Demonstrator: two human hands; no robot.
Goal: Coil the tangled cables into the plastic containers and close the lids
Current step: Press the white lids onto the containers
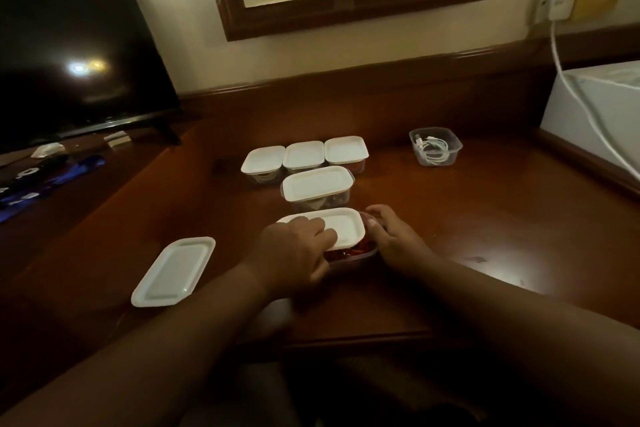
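Note:
A clear plastic container (360,258) with a red cable (360,248) inside sits at the table's front middle. A white lid (343,227) lies tilted over it, its near edge raised so the cable shows. My left hand (298,250) holds the lid, fingers on top. My right hand (394,239) grips the container's right side. Behind it stands a lidded container (317,185), and behind that three more lidded containers (304,156) in a row. An open container (435,147) at the right holds a coiled white cable (433,149). A loose white lid (173,272) lies at the left.
A dark television (76,45) stands at the left with small items (38,177) on the shelf below it. A white appliance (595,114) fills the right edge, with a white power cord (575,94) hanging from a wall socket (557,3). The wooden table (485,218) ends near my forearms.

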